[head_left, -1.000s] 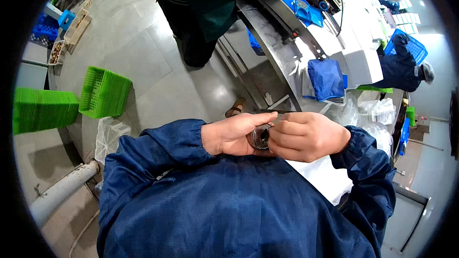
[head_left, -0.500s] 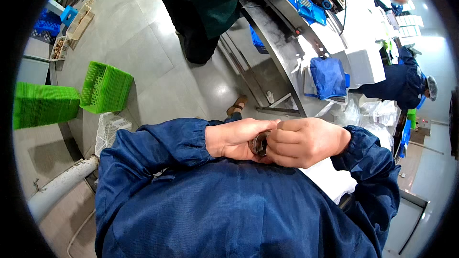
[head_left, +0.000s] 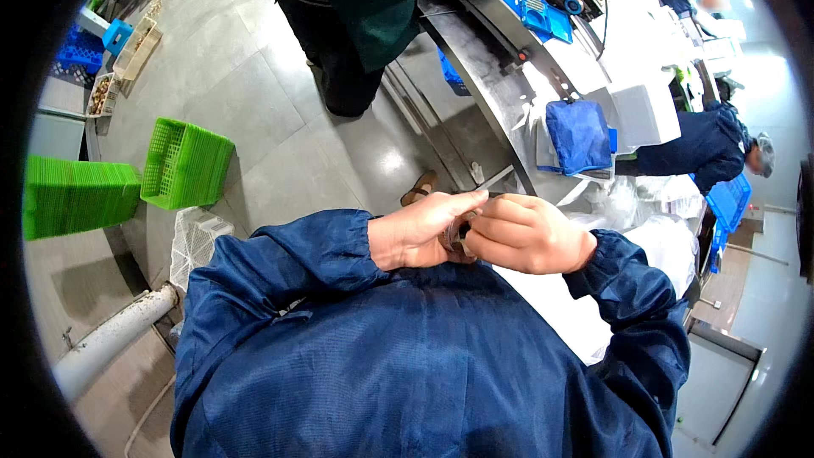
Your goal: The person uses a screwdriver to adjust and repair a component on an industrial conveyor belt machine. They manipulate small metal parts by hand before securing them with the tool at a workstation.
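In front of my chest my two hands meet around a small round ring, which looks like a roll of clear-brown tape (head_left: pixel 455 236). My left hand (head_left: pixel 413 232) cups the roll from the left, its thumb stretched along the top. From the right, the curled fingers of my right hand (head_left: pixel 530 236) press against the roll's side and hide much of it. A pale glint near the left thumb tip may be a bit of loose tape; it is too small to be sure.
Stacks of green baskets (head_left: pixel 186 161) stand on the floor at left, near a white pipe (head_left: pixel 119 335). A metal work table (head_left: pixel 479 55) runs along the right with a blue cloth bag (head_left: pixel 578 137) and white foam box (head_left: pixel 646 114). A person in a dark apron (head_left: pixel 373 13) stands ahead.
Both hands have risen slightly, and the right has shifted a little left. The roll has turned, so less of its dark opening shows. The view has tilted slightly.
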Tool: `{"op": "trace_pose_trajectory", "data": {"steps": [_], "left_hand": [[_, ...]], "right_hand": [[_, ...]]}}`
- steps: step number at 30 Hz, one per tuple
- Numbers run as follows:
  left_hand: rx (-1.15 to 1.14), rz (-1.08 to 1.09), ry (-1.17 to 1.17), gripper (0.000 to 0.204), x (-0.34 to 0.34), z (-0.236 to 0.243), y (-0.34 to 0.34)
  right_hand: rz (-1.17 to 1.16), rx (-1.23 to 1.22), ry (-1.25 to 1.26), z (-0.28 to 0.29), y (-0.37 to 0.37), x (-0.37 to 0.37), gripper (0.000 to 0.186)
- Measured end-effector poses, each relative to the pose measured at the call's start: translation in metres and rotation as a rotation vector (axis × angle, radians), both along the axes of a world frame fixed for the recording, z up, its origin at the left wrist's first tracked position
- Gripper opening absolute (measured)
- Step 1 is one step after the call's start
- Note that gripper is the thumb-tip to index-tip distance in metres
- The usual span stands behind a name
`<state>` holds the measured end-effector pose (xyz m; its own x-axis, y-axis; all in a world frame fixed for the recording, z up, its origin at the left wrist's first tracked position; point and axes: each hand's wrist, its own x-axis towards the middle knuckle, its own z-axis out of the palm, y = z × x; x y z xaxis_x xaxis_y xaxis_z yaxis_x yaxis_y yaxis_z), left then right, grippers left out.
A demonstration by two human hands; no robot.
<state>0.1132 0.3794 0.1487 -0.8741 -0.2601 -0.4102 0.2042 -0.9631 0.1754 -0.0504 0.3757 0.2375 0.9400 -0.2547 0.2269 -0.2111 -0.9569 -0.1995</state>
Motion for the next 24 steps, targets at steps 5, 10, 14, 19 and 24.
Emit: {"op": "trace_pose_trajectory", "data": {"steps": [5,10,14,19,24], "left_hand": [[-0.079,0.082,0.027,0.036,0.001,-0.017,-0.012],[-0.168,0.224,-0.081,0.040,0.002,-0.010,-0.025],[-0.223,0.339,-0.206,0.041,0.006,-0.008,-0.035],[-0.197,0.365,-0.190,0.041,0.007,-0.016,-0.044],[-0.074,0.315,0.037,0.039,0.000,-0.033,-0.056]], "right_hand": [[-0.164,0.132,0.008,-0.006,-0.002,0.001,0.026],[-0.396,0.125,-0.011,-0.018,-0.003,0.012,0.024],[-0.539,0.076,-0.216,-0.034,-0.010,0.026,0.025],[-0.664,0.028,-0.139,-0.040,-0.012,0.033,0.016],[-0.691,0.060,-0.248,-0.039,-0.020,0.031,0.019]]}}
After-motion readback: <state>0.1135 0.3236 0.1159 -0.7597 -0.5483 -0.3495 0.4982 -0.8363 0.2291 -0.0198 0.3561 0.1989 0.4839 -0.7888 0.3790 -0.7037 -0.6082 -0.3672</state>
